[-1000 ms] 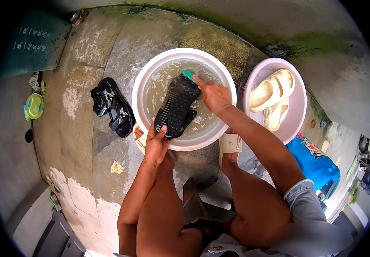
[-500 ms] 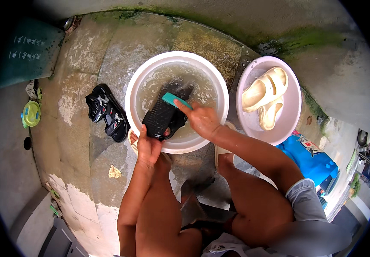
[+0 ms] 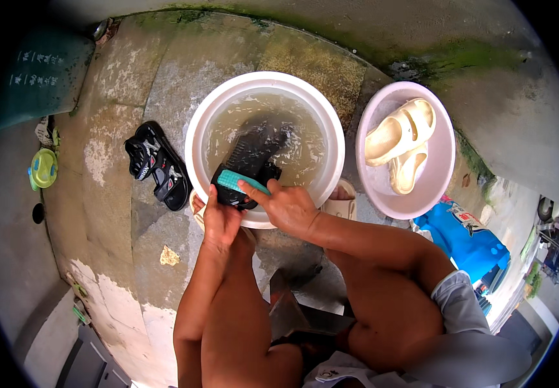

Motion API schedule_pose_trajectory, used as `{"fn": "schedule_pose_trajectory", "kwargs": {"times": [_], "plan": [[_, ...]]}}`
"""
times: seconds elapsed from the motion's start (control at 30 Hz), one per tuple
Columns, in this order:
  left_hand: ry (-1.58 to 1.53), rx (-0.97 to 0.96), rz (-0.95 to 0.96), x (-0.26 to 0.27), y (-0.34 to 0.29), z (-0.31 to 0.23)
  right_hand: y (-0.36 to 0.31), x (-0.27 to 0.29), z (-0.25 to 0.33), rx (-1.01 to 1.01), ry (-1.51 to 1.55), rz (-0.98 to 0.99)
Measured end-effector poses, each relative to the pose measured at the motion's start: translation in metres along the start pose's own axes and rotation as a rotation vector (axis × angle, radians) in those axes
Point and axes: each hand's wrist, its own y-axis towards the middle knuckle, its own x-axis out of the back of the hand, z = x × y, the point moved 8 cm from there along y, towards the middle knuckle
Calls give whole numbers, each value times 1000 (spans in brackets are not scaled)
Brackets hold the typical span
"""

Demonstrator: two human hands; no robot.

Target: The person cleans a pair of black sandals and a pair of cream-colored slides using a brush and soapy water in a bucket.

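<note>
A white basin (image 3: 335, 152) of cloudy water stands in front of me. My left hand (image 3: 220, 223) grips the near end of a black sandal (image 3: 248, 152), its ridged sole turned up and its far part under the water. In my right hand (image 3: 287, 207) is a teal scrubbing brush (image 3: 242, 182), lying across the near end of the sole, index finger stretched along it. The brush's bristles are hidden beneath it. Another black sandal (image 3: 158, 166), strapped and upright, rests on the ground left of the basin.
A pale pink basin (image 3: 440, 194) with cream slides (image 3: 392, 137) stands to the right. Behind it runs a mossy wall (image 3: 486, 58). A blue bag (image 3: 463, 239) lies at the right; a green plastic item (image 3: 46, 168) is at the far left.
My right hand has drawn the brush toward me, from the middle of the sole down to its near end. The sandal's far part sits deeper in the water.
</note>
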Motion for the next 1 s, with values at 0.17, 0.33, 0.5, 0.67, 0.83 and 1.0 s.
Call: {"fn": "schedule_pose_trajectory", "kwargs": {"times": [0.17,0.33,0.5,0.67,0.83,1.0], "plan": [[16,13,60,-31,-3,7,11,20,-109,-279,-90,-140],[-82,21,-9,-5,3,1,17,11,-84,-259,-103,-63],[-9,5,53,-19,-2,3,-2,16,-23,1,-8,-121],[-43,60,101,-14,3,5,21,30,-133,-354,-43,-257],[-7,7,46,-14,-1,3,16,11,-34,-105,66,-113],[91,-145,96,-38,-4,4,20,23,-118,-218,74,-215]]}}
